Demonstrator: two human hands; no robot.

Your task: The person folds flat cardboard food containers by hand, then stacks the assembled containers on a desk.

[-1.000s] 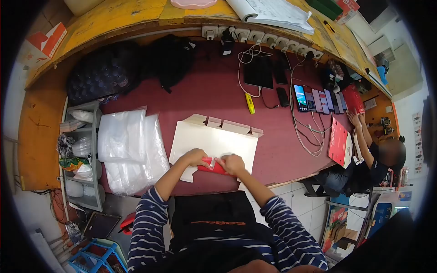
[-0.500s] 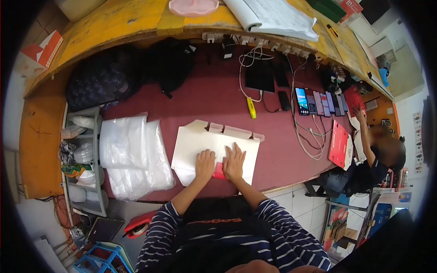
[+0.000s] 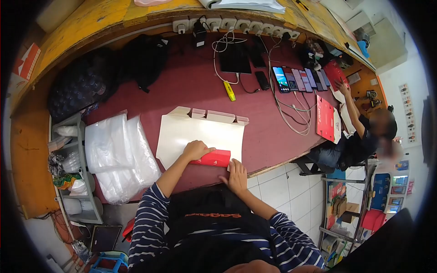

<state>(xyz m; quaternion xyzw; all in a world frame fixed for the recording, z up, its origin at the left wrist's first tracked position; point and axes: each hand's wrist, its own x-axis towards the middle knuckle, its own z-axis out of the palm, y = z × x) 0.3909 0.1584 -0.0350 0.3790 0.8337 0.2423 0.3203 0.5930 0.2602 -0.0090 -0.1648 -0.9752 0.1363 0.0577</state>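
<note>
An unfolded cardboard box [image 3: 200,129] lies on the table in front of me, its white inner side up and a row of small flaps raised along its far edge. At its near edge a red panel [image 3: 216,158] is folded up, showing its printed outer side. My left hand [image 3: 196,150] grips this panel at its left part, with fingers over its upper edge. Beside the panel's right end, my right hand [image 3: 236,177] rests at the near edge with its fingers apart, touching the cardboard's corner.
Clear plastic bags [image 3: 118,150] lie to the left, beside a grey rack [image 3: 88,182]. Farther back are a yellow highlighter [image 3: 229,91], a black tablet [image 3: 234,58], cables and several phones [image 3: 281,79]. At right, a co-worker [image 3: 355,118] reaches toward red cardboard [image 3: 325,118].
The near red panel has been folded up and shows more. My left hand has moved onto it, and my right hand has shifted toward the near edge. The camera view has shifted.
</note>
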